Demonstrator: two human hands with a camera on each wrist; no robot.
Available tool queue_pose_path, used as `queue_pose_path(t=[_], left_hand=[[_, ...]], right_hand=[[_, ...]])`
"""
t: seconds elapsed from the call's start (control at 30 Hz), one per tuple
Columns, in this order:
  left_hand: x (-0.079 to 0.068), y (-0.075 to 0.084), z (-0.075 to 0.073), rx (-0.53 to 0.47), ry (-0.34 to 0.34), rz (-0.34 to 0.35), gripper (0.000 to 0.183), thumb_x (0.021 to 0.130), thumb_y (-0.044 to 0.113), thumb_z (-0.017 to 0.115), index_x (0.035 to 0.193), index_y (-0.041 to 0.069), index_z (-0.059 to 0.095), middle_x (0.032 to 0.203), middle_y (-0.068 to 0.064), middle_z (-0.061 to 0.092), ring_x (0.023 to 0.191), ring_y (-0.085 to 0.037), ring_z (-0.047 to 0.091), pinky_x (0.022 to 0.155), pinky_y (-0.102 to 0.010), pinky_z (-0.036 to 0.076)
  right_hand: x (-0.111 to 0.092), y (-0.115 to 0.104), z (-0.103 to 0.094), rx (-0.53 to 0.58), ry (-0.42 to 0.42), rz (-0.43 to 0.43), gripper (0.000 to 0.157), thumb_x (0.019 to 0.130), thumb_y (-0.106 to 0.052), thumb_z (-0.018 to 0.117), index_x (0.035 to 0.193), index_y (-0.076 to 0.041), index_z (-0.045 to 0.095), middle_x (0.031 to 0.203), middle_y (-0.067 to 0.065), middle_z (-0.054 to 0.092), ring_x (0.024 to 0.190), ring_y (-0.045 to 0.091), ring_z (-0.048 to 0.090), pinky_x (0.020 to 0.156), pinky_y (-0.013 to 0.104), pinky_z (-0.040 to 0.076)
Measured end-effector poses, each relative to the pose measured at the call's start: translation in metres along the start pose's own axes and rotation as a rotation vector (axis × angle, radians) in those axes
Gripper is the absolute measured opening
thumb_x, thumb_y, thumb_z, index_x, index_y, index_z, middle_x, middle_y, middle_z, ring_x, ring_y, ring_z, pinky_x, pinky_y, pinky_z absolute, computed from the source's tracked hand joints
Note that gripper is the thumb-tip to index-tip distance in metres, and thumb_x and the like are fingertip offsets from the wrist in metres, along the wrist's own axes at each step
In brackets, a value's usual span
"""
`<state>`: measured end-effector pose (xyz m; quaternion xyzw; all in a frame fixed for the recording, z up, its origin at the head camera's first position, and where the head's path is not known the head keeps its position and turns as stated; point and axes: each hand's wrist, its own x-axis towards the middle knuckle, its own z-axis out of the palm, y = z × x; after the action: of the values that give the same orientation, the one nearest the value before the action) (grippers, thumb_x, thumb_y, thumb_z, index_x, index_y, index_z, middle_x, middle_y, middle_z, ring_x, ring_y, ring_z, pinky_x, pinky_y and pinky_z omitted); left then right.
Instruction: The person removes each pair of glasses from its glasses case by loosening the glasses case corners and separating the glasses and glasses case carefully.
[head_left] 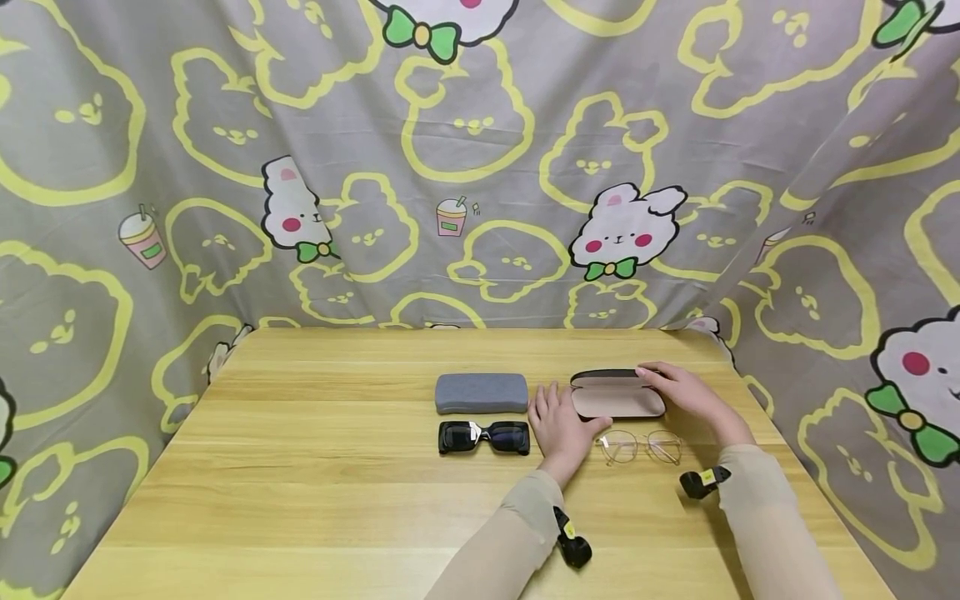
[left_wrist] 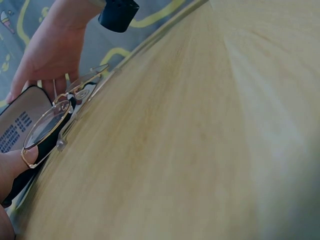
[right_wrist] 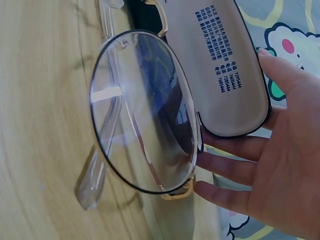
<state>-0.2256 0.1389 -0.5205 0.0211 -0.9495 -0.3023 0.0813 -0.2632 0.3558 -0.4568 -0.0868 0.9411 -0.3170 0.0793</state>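
An open glasses case [head_left: 618,403] with a dark outside and pale lining lies on the table between both hands. My right hand [head_left: 686,393] holds its raised lid at the right end. In the right wrist view the thumb [right_wrist: 280,70] is at the lid's edge and the other fingers reach behind. My left hand [head_left: 564,423] rests at the case's left end, fingers extended and thumb stretched along the front. Just in front of the case stand thin gold-framed eyeglasses [head_left: 635,434], beside the left thumb. Printed blue text [right_wrist: 217,47] marks the lid's lining.
Left of the left hand, a closed grey-blue glasses case [head_left: 482,392] lies behind black sunglasses [head_left: 483,437]. The wooden table [head_left: 300,467] ends at a patterned curtain [head_left: 480,167] at the back and sides. Each wrist carries a small black camera [head_left: 573,546].
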Motion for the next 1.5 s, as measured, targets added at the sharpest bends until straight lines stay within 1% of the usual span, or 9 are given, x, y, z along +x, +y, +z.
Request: queue_pose_path(t=[0.23, 0.37, 0.57, 0.63, 0.9, 1.03, 1.17, 1.3, 1.5], left_hand=[[0.001, 0.0, 0.001, 0.021, -0.025, -0.016, 0.086, 0.07, 0.073, 0.068, 0.14, 0.025, 0.052, 0.154, -0.001, 0.04, 0.15, -0.025, 0.023, 0.121, -0.048, 0.018], [0.001, -0.001, 0.001, 0.024, -0.025, -0.014, 0.087, 0.07, 0.073, 0.068, 0.14, 0.025, 0.052, 0.155, -0.001, 0.04, 0.15, -0.025, 0.023, 0.121, -0.048, 0.018], [0.001, -0.001, 0.002, 0.018, 0.007, 0.005, 0.086, 0.069, 0.072, 0.07, 0.139, 0.024, 0.054, 0.153, -0.002, 0.042, 0.148, -0.027, 0.026, 0.12, -0.05, 0.02], [0.0, -0.001, 0.001, 0.015, 0.006, 0.008, 0.086, 0.07, 0.072, 0.07, 0.139, 0.024, 0.054, 0.153, -0.003, 0.042, 0.149, -0.028, 0.025, 0.12, -0.05, 0.02], [-0.001, -0.001, 0.001, 0.009, 0.018, 0.012, 0.086, 0.068, 0.072, 0.071, 0.137, 0.023, 0.055, 0.152, -0.003, 0.044, 0.147, -0.028, 0.027, 0.119, -0.051, 0.021], [-0.001, -0.001, 0.001, 0.015, 0.001, 0.008, 0.088, 0.069, 0.073, 0.069, 0.14, 0.024, 0.053, 0.153, -0.002, 0.042, 0.149, -0.027, 0.025, 0.12, -0.05, 0.02], [0.0, 0.0, 0.001, 0.011, -0.008, 0.007, 0.088, 0.07, 0.072, 0.069, 0.141, 0.023, 0.052, 0.154, -0.002, 0.041, 0.149, -0.027, 0.024, 0.12, -0.05, 0.02], [0.0, 0.0, 0.0, 0.008, -0.011, 0.001, 0.086, 0.069, 0.072, 0.07, 0.14, 0.025, 0.052, 0.154, -0.002, 0.041, 0.149, -0.027, 0.024, 0.12, -0.049, 0.02], [0.0, 0.0, 0.0, 0.002, -0.003, -0.002, 0.084, 0.068, 0.071, 0.071, 0.138, 0.027, 0.054, 0.153, -0.002, 0.042, 0.149, -0.026, 0.025, 0.12, -0.049, 0.02]], right_hand=[[-0.001, 0.0, 0.0, 0.072, -0.032, -0.01, 0.068, 0.103, -0.048, 0.039, 0.147, 0.004, 0.037, 0.143, 0.031, 0.046, 0.132, 0.05, 0.042, 0.108, 0.064, 0.034], [-0.002, 0.001, 0.0, 0.099, -0.045, -0.024, 0.065, 0.103, -0.044, 0.04, 0.147, 0.004, 0.036, 0.142, 0.032, 0.046, 0.131, 0.05, 0.043, 0.107, 0.064, 0.035], [-0.001, 0.004, 0.001, 0.112, -0.034, -0.054, 0.062, 0.103, -0.04, 0.042, 0.147, 0.004, 0.036, 0.141, 0.032, 0.047, 0.131, 0.049, 0.045, 0.107, 0.064, 0.035], [-0.001, 0.006, 0.001, 0.12, -0.027, -0.056, 0.062, 0.103, -0.04, 0.043, 0.147, 0.003, 0.037, 0.141, 0.032, 0.048, 0.13, 0.049, 0.045, 0.107, 0.064, 0.035], [-0.002, 0.011, -0.002, 0.137, -0.021, -0.033, 0.061, 0.101, -0.043, 0.048, 0.143, 0.001, 0.045, 0.144, 0.03, 0.046, 0.133, 0.048, 0.042, 0.109, 0.062, 0.034], [-0.002, 0.013, -0.004, 0.141, -0.04, -0.027, 0.063, 0.1, -0.046, 0.049, 0.142, 0.0, 0.047, 0.145, 0.029, 0.045, 0.134, 0.047, 0.042, 0.109, 0.06, 0.035], [-0.001, 0.015, -0.006, 0.164, -0.054, -0.024, 0.061, 0.099, -0.046, 0.05, 0.143, -0.003, 0.047, 0.148, 0.027, 0.043, 0.136, 0.046, 0.041, 0.11, 0.06, 0.035], [-0.001, 0.016, -0.006, 0.185, -0.06, -0.034, 0.058, 0.098, -0.045, 0.052, 0.142, -0.007, 0.051, 0.147, 0.025, 0.045, 0.137, 0.045, 0.039, 0.11, 0.062, 0.033], [-0.002, 0.017, -0.005, 0.183, -0.061, -0.034, 0.056, 0.098, -0.047, 0.053, 0.139, -0.01, 0.055, 0.145, 0.021, 0.049, 0.138, 0.044, 0.039, 0.111, 0.061, 0.032]])
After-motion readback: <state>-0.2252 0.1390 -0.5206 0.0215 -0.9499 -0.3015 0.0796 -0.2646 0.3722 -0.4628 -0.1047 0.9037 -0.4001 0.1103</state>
